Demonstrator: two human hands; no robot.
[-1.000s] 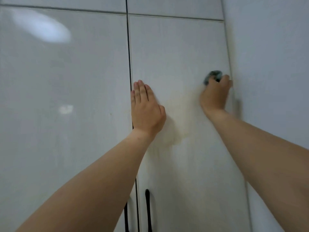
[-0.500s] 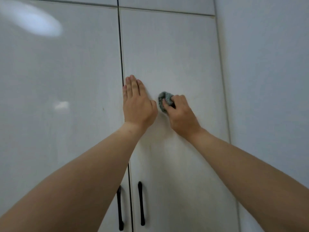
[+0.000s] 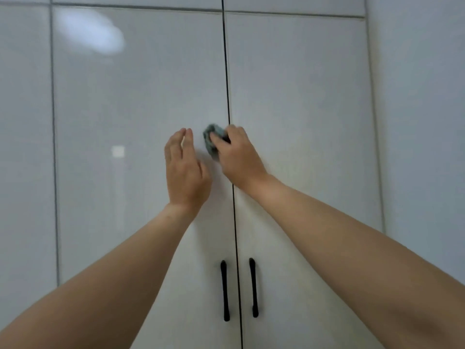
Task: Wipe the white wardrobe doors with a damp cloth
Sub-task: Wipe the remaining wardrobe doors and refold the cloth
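2 bare forearms reach up from 7 and 5 o'clock toward the middle of the view; the left hand [image 3: 185, 172] is raised in front of the left door [image 3: 130, 117], its fingers [image 3: 181, 139] straight and close together, pointing to 12 o'clock and holding nothing; whether the palm touches the panel cannot be told; just beside it at 3 o'clock, the right hand [image 3: 237, 157] grips a bunched grey-green cloth [image 3: 212, 138], fingers curled round it and pressing it to the left door's right edge, at the dark vertical gap [image 3: 227, 84] between the 2 doors; the hand itself lies across that gap, its wrist over the right door [image 3: 302, 109]; lower, toward 6 o'clock, 2 black bar handles [image 3: 224, 290] stand upright, 1 on each side of the gap; both glossy white doors carry soft reflections, a bright oval at 11 o'clock and a small pale square at 9 o'clock; a narrower panel [image 3: 25, 122] sits at the far 9 o'clock edge; a plain white wall [image 3: 422, 122] runs along 3 o'clock.
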